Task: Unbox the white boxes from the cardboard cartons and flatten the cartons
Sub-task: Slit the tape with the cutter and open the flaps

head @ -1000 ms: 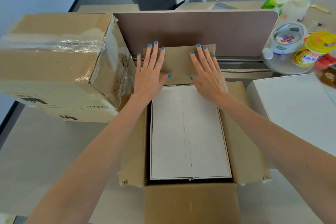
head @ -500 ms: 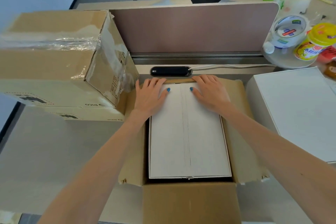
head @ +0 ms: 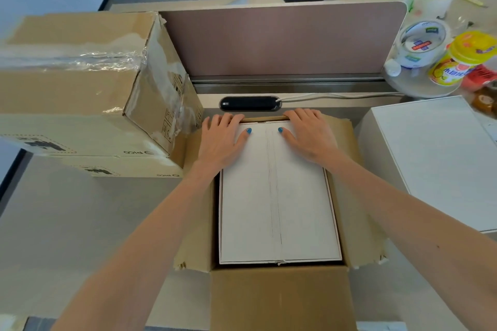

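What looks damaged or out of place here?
The closed carton on the left looks battered: its clear tape is wrinkled and peeling, and its end is creased. The open carton has ragged, torn corners on its side flaps.

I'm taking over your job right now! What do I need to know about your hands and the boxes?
Hands: left hand and right hand hook fingers over the far edge of the white box, thumbs on top.
That box lies inside the open carton, flaps spread.
A second white box sits on the table to the right.
To do: lift this box out, flatten the carton, then do the taped carton on the left.
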A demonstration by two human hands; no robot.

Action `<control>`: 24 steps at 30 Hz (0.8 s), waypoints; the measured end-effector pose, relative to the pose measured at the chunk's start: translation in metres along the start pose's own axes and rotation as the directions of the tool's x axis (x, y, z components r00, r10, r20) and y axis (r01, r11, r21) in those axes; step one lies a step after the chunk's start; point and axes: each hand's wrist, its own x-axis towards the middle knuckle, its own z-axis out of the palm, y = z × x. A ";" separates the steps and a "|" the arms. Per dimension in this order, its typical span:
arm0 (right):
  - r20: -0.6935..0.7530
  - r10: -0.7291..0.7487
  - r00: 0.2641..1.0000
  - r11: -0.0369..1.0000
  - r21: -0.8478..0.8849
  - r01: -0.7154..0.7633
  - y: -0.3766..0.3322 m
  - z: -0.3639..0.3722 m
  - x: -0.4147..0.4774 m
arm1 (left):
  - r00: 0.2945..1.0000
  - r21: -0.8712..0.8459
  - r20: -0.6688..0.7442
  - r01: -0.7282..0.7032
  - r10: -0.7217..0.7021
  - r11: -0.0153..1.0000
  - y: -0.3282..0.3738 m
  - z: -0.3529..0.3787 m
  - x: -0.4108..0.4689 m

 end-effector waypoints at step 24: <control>0.176 0.271 0.946 0.930 0.206 -0.304 -0.083 -0.025 -0.176 | 0.979 0.153 0.079 0.173 -0.187 0.973 0.091 -0.027 -0.175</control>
